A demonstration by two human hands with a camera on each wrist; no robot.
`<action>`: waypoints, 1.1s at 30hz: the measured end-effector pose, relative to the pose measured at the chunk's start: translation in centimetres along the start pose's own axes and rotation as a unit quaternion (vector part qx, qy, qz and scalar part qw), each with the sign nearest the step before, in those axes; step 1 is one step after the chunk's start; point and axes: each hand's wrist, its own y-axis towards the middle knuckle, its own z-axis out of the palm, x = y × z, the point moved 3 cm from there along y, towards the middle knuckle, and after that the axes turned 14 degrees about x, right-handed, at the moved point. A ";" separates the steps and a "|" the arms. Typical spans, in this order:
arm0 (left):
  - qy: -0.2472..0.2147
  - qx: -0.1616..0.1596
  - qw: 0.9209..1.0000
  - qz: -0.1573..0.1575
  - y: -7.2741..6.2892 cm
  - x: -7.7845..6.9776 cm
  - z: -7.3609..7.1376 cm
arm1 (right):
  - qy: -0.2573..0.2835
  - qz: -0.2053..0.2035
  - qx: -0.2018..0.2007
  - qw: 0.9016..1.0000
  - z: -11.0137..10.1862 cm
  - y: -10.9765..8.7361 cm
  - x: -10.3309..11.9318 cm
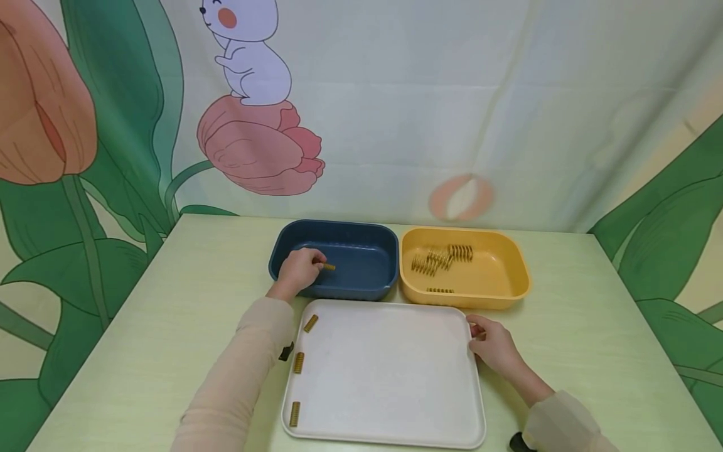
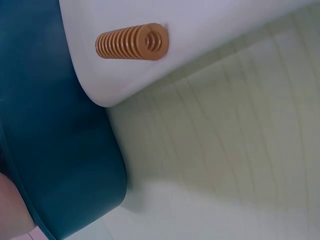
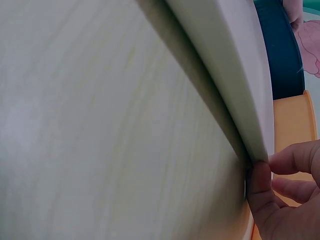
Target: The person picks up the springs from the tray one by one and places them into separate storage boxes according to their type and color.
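Note:
In the head view my left hand [image 1: 300,270] reaches over the near left rim of the dark blue bin [image 1: 361,292]. Its thumb and fingers pinch a small gold coil spring [image 1: 329,267] inside the bin. My right hand [image 1: 494,344] grips the right edge of the white tray [image 1: 390,376] near its far corner, the thumb against the outer side in the right wrist view. Along the tray's left side lie three gold springs, the far spring [image 1: 310,323], the middle spring [image 1: 299,362] and the near spring [image 1: 295,414].
A yellow bin [image 1: 491,298] stands right of the blue bin, with several larger coil springs [image 1: 439,258] in it. Both bins sit just beyond the tray on the pale green table [image 1: 141,351]. Behind the table hangs a printed curtain [image 1: 395,113].

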 end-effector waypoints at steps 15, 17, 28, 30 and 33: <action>-0.018 0.015 1.000 -0.020 0.6 0.2 0.0 | 0.010 -0.004 -0.002 1.000 -0.1 -0.1 0.1; -0.022 0.015 0.999 -0.023 0.8 0.2 0.0 | 0.009 -0.004 -0.001 1.000 -0.1 -0.1 0.1; -0.027 0.036 0.999 -0.018 1.4 0.3 0.2 | 0.007 -0.006 0.000 1.000 0.0 -0.1 0.1; -0.028 0.041 0.999 -0.016 1.5 0.4 0.3 | 0.007 -0.005 0.000 1.000 -0.1 -0.1 0.0; -0.023 0.046 0.999 -0.012 1.6 0.4 0.4 | 0.010 -0.004 0.000 1.000 -0.1 0.0 -0.1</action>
